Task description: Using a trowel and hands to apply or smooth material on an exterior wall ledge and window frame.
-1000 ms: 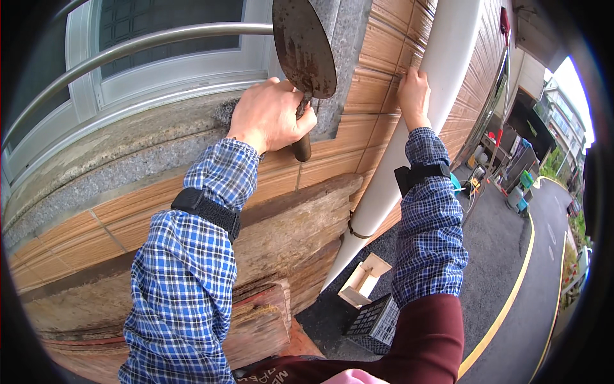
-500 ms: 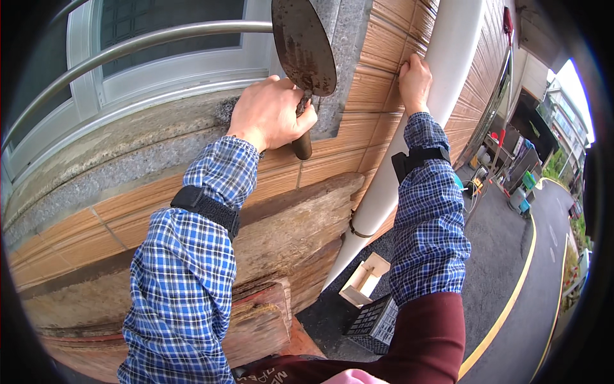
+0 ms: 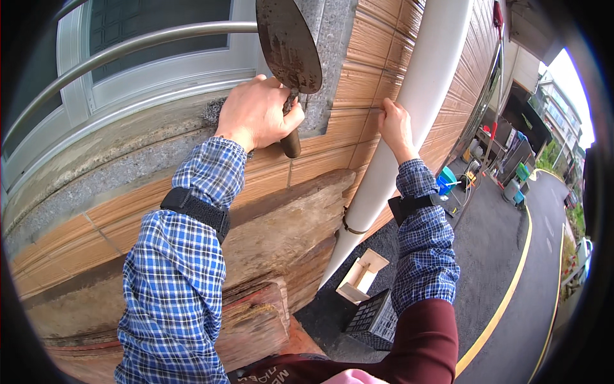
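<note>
My left hand (image 3: 256,114) is wrapped round the wooden handle of a trowel (image 3: 289,51). The trowel's dirt-smeared metal blade points up, in front of the grey stone window surround (image 3: 336,57). My right hand (image 3: 398,130) is beside a white drainpipe (image 3: 441,57), close against the tan tiled wall (image 3: 362,83). Its fingers are curled and pressed together; I cannot make out whether anything is in them, or whether they touch the tiles.
A metal rail (image 3: 160,35) crosses before the window. Weathered wooden boards (image 3: 288,211) lie below the tiles. On the asphalt stand a small wooden box (image 3: 362,275) and a dark plastic crate (image 3: 374,323). Farther right are a blue bucket (image 3: 446,179) and a long red-handled pole (image 3: 497,83).
My right hand has come down along the wall beside the drainpipe. My left hand keeps its hold on the trowel. The view has shifted slightly, uncovering the blue bucket.
</note>
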`<state>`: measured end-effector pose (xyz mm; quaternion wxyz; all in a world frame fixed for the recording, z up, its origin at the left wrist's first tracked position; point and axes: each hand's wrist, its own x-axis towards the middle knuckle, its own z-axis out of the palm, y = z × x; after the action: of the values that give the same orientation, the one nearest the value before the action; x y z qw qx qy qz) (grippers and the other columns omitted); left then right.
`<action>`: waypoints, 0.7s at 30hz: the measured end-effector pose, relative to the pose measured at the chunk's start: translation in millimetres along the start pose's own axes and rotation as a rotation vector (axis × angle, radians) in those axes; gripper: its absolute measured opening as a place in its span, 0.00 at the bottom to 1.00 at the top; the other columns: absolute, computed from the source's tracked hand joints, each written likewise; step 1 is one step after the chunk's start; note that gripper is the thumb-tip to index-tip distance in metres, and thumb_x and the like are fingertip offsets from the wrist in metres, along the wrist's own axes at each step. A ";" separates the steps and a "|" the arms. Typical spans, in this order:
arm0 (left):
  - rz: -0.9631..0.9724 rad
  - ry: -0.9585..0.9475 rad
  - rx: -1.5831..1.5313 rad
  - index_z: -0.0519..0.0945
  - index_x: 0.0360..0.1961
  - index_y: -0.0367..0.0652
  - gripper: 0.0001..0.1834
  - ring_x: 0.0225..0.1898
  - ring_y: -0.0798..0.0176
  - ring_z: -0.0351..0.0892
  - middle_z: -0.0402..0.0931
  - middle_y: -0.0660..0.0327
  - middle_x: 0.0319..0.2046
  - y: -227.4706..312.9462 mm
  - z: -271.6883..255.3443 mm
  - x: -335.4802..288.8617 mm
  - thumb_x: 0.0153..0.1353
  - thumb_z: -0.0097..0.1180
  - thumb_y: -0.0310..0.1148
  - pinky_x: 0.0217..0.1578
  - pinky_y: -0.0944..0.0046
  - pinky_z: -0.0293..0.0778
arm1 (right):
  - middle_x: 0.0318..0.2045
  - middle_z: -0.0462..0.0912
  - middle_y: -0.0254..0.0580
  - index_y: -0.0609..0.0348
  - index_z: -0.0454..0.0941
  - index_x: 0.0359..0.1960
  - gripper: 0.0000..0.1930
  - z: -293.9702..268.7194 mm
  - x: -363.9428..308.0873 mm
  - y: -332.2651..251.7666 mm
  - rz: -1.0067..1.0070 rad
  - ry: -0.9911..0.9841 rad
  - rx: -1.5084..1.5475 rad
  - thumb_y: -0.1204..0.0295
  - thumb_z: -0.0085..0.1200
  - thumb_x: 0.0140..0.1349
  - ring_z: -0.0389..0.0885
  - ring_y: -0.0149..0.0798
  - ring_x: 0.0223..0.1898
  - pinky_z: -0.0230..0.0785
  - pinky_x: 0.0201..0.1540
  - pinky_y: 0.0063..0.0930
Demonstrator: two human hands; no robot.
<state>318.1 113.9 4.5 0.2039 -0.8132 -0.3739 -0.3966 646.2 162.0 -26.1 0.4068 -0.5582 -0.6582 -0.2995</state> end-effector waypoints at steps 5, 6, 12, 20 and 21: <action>-0.004 0.000 -0.017 0.82 0.28 0.43 0.16 0.36 0.50 0.77 0.79 0.57 0.28 2.7 -2.1 0.8 0.58 0.47 0.43 0.36 0.52 0.75 | 0.32 0.79 0.57 0.64 0.76 0.38 0.09 7.5 5.2 -2.5 0.007 0.179 0.108 0.79 0.49 0.56 0.80 0.59 0.36 0.74 0.42 0.46; 0.000 -0.004 -0.015 0.82 0.28 0.43 0.16 0.36 0.50 0.77 0.79 0.57 0.28 2.1 -1.9 0.7 0.58 0.47 0.43 0.36 0.52 0.75 | 0.32 0.79 0.57 0.64 0.76 0.38 0.09 7.0 10.3 -5.9 0.013 0.180 0.109 0.79 0.49 0.56 0.80 0.59 0.36 0.74 0.42 0.46; -0.006 -0.010 0.005 0.82 0.26 0.42 0.17 0.36 0.51 0.77 0.79 0.57 0.27 3.2 -1.5 0.8 0.58 0.48 0.43 0.35 0.52 0.75 | 0.35 0.79 0.57 0.62 0.75 0.38 0.06 7.5 43.4 -10.1 0.086 0.359 0.033 0.75 0.51 0.60 0.80 0.59 0.37 0.74 0.41 0.47; 0.003 0.003 0.001 0.81 0.27 0.42 0.17 0.36 0.50 0.77 0.79 0.56 0.28 0.1 -0.7 -1.3 0.59 0.47 0.43 0.35 0.51 0.75 | 0.37 0.78 0.54 0.62 0.73 0.32 0.04 15.8 53.9 -5.8 0.029 0.311 -0.131 0.74 0.48 0.62 0.81 0.60 0.34 0.77 0.36 0.49; 0.000 0.003 -0.002 0.81 0.27 0.42 0.17 0.36 0.50 0.77 0.79 0.56 0.28 0.3 -1.3 -1.1 0.59 0.47 0.43 0.35 0.51 0.75 | 0.37 0.78 0.54 0.62 0.73 0.32 0.04 15.8 53.8 -4.1 0.026 0.308 -0.133 0.74 0.48 0.62 0.81 0.60 0.34 0.77 0.36 0.49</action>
<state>317.4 112.4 4.4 0.2036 -0.8128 -0.3731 -0.3983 636.5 201.0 13.2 0.4691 -0.5399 -0.5594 -0.4190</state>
